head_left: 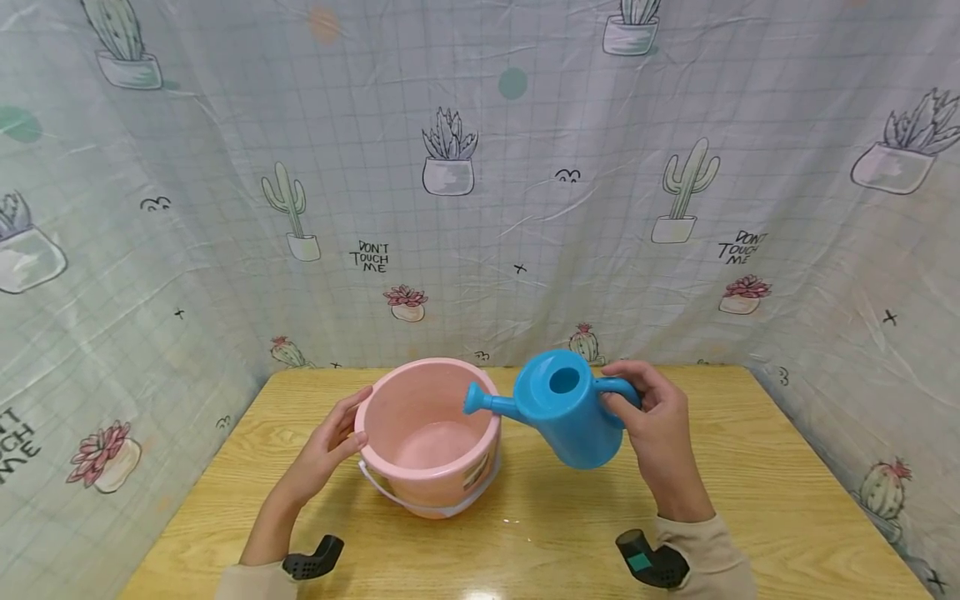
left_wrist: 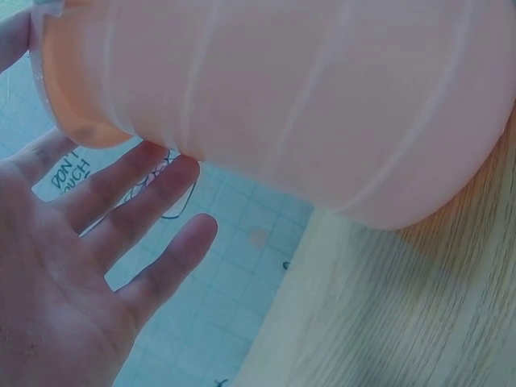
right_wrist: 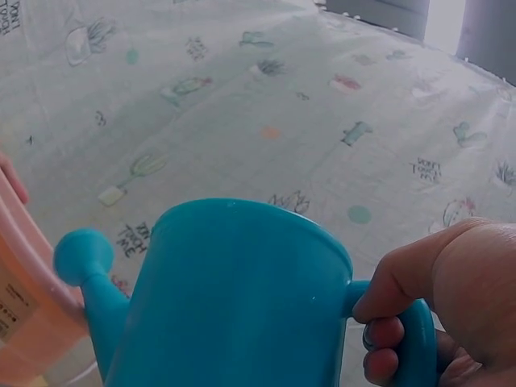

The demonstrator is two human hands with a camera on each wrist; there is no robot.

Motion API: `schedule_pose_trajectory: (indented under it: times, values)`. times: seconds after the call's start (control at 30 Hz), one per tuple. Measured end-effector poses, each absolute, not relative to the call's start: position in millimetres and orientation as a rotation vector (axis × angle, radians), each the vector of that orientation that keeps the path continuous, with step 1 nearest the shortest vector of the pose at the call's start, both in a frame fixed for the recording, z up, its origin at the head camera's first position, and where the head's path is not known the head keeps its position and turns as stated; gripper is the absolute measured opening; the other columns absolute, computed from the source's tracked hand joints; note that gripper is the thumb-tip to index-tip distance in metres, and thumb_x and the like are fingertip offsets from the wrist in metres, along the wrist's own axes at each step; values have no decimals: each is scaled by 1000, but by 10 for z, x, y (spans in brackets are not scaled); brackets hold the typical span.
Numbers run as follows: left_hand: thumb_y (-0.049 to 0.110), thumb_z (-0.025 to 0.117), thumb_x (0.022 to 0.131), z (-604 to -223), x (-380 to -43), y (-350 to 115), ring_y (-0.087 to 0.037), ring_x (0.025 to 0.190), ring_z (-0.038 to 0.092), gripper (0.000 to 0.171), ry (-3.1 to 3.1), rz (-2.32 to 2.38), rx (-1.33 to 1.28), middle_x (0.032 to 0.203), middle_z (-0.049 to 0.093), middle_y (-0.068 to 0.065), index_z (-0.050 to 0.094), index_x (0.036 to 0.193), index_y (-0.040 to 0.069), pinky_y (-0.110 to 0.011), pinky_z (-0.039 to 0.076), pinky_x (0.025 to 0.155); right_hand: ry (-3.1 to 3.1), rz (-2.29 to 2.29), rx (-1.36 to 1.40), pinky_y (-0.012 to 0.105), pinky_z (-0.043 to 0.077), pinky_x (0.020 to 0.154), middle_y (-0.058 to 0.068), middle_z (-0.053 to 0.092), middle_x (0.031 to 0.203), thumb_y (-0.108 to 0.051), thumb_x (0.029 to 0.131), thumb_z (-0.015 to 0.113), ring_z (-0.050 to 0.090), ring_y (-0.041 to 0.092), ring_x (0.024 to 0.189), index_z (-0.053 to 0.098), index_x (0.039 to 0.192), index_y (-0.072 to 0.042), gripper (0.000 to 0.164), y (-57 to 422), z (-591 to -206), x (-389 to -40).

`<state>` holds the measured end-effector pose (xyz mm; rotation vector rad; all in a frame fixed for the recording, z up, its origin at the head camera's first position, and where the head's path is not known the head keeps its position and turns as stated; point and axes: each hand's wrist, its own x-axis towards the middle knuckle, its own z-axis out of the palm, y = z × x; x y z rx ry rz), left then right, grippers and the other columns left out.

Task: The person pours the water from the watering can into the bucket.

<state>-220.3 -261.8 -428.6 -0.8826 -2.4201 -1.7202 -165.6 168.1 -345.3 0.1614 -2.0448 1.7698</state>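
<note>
A pink bucket (head_left: 428,476) stands on the table, with its white handle (head_left: 442,510) hanging down in front. My left hand (head_left: 335,435) rests against the bucket's left side at the rim. In the left wrist view its fingers (left_wrist: 133,214) are spread and fairly straight, some touching the bucket wall. A blue watering can (head_left: 576,425) is held by its loop handle (right_wrist: 418,343) in my right hand (head_left: 654,417), with fingers curled round it. The can leans a little, and its spout head (head_left: 474,398) points left, over the bucket's right rim.
The wooden table (head_left: 750,483) carries a few small wet spots (head_left: 512,521) in front of the bucket. A cactus-print cloth (head_left: 525,225) hangs behind and along both sides of the table. A black wrist device (head_left: 651,560) is worn on each forearm.
</note>
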Motion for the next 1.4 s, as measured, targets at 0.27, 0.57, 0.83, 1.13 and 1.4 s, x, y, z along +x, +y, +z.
schedule_pose_trajectory:
  times: [0.27,0.57,0.83,1.13,1.4]
  values:
    - [5,46,99,-4299,-2217,-2638,6,130,43,60,-2429,-1728,-863,156,28,-23,24,154,14,-15,43,97,-2039,1774,159,18,47,88,-5,65,107,-6,92,64,59,9,101,60,117,1,26,1678,-3442,-1652]
    - [4,46,99,-4297,-2215,-2632,4,130,44,60,-2420,-1724,-871,155,29,-24,24,154,13,-15,44,97,-2035,1771,166,18,47,88,-9,65,105,-4,92,63,59,9,100,59,116,2,25,1669,-3435,-1656]
    - [4,46,99,-4298,-2212,-2630,3,130,45,60,-2423,-1726,-875,155,29,-24,23,154,13,-16,44,96,-2035,1767,175,18,48,87,-10,64,104,-3,92,63,59,9,99,59,116,3,25,1666,-3447,-1652]
    - [4,46,99,-4305,-2211,-2636,3,130,45,60,-2424,-1729,-865,154,30,-24,24,154,14,-15,44,96,-2056,1747,165,18,47,88,-13,64,105,-3,92,62,58,9,101,59,117,1,25,1667,-3453,-1663]
    - [5,46,99,-4302,-2211,-2634,2,130,46,60,-2424,-1738,-869,154,30,-25,23,154,14,-17,46,95,-2043,1736,242,19,47,88,-11,64,109,-4,92,62,59,9,103,62,119,1,27,1674,-3469,-1658]
